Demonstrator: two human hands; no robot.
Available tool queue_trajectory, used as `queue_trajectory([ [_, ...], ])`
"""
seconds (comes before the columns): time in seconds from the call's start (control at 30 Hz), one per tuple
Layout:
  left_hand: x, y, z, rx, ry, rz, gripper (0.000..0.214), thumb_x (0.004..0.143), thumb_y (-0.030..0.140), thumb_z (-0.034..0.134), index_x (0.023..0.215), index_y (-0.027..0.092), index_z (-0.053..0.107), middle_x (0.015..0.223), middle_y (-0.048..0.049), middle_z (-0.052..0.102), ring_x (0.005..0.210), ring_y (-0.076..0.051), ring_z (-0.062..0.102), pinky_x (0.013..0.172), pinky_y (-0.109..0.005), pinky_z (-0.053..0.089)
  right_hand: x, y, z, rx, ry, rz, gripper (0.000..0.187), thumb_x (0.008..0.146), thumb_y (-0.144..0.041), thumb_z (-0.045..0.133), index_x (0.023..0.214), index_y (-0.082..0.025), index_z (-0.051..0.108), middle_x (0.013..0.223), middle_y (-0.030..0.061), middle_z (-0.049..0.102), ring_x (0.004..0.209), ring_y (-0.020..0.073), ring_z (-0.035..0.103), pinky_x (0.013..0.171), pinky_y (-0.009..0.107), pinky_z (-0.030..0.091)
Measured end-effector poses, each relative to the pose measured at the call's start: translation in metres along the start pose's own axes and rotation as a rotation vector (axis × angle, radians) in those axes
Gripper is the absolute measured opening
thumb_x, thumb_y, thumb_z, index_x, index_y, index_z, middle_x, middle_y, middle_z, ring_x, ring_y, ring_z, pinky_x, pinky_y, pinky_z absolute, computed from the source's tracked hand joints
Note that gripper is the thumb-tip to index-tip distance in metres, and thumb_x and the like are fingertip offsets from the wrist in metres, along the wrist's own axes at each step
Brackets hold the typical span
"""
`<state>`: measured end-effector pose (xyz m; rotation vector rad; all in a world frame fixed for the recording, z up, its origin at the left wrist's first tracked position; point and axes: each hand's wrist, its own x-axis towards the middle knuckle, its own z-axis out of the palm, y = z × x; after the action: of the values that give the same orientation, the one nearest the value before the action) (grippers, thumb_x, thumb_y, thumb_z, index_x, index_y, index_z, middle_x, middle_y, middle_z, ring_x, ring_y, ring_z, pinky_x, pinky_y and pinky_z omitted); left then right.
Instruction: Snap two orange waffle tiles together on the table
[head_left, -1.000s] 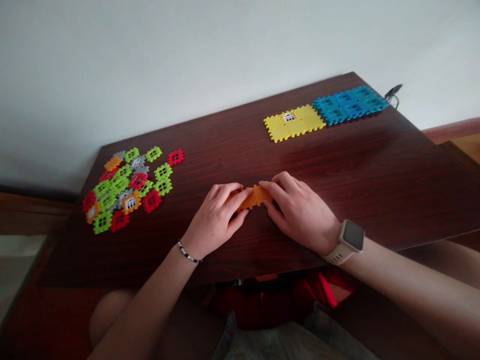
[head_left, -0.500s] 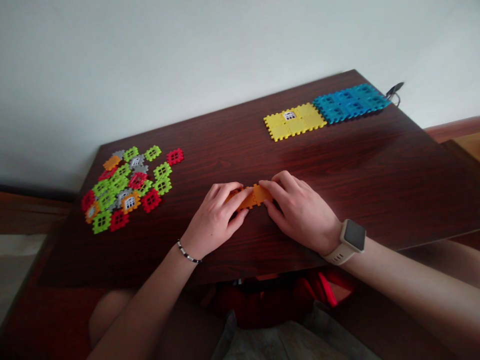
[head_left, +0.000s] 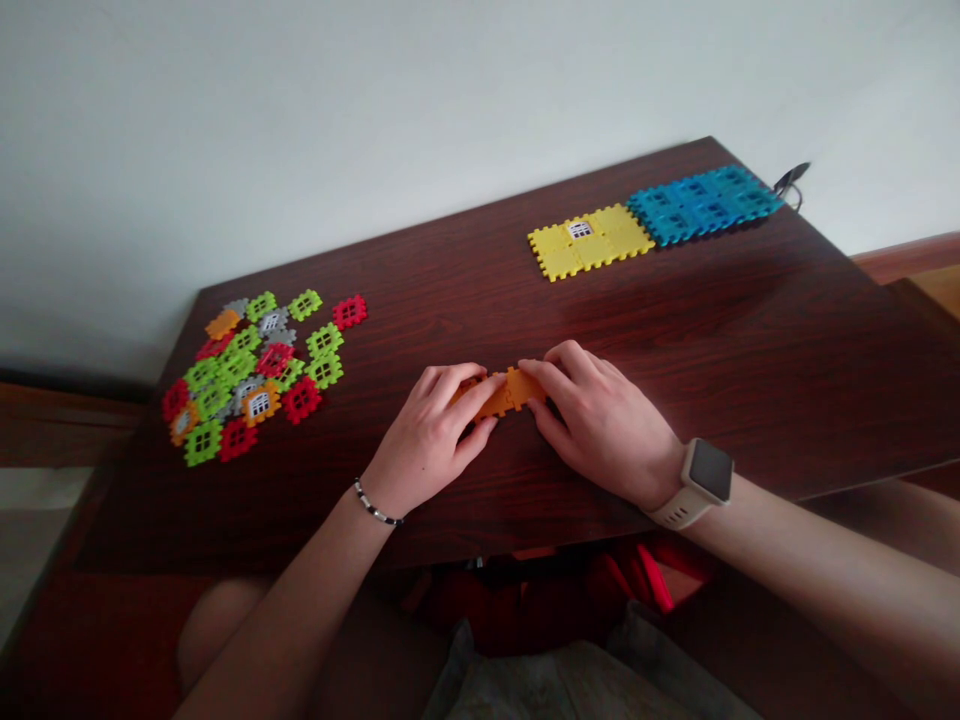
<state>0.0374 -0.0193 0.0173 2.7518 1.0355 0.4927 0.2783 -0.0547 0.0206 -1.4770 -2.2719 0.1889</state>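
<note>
At the near middle of the table, a short row of orange interlocking tiles [head_left: 495, 398] lies between my hands, its notched edges meeting at a seam. My left hand [head_left: 435, 425] grips the left part, thumb at the near side and fingers over the far side, hiding that end. With thumb and fingertips, my right hand [head_left: 596, 420] pinches the right tile. Farther back lie a joined yellow tile panel [head_left: 611, 240] with a white window piece [head_left: 580, 230] and a joined blue tile panel [head_left: 705, 205] touching its right side.
A loose pile of tiles lies at the left of the dark wooden table [head_left: 427, 290]: green tiles [head_left: 240, 365], red tiles [head_left: 302, 401], grey tiles [head_left: 274, 322] and orange ones. A pale wall [head_left: 375, 120] stands behind. A dark object with a wire [head_left: 791, 182] is by the table's far right corner.
</note>
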Motion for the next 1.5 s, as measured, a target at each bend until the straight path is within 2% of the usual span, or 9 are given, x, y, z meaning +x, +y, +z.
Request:
queue_trajectory([
  [0.47,0.0003,0.0000,-0.0002,0.003,0.000,0.003,0.047,0.106,0.020,0.060,0.153,0.024,0.054,0.140,-0.0128,0.061,0.128,-0.031,0.057,0.112,-0.056,0.054,0.0003,0.0000,-0.0004,0.005,0.003,0.001,0.030,0.105,-0.023,0.051,0.132,-0.017,0.062,0.116,0.0140,0.062,0.101,0.0285,0.064,0.091,0.044,0.055],
  [0.63,0.0000,-0.0002,0.0000,0.016,0.002,0.008,0.045,0.106,0.020,0.060,0.151,0.021,0.055,0.140,-0.0128,0.060,0.127,-0.031,0.057,0.113,-0.054,0.054,0.0001,-0.0001,-0.0004,-0.005,0.000,-0.003,0.032,0.106,-0.024,0.052,0.134,-0.014,0.062,0.117,0.0148,0.063,0.102,0.0291,0.064,0.092,0.045,0.056],
  [1.5,0.0007,-0.0007,0.0008,0.012,0.019,0.019,0.044,0.105,0.019,0.062,0.149,0.021,0.057,0.139,-0.0122,0.061,0.126,-0.030,0.057,0.113,-0.053,0.054,-0.0005,0.0023,0.0018,-0.003,0.012,-0.020,0.035,0.106,-0.024,0.054,0.137,-0.011,0.062,0.117,0.0142,0.062,0.101,0.0287,0.064,0.092,0.045,0.057],
])
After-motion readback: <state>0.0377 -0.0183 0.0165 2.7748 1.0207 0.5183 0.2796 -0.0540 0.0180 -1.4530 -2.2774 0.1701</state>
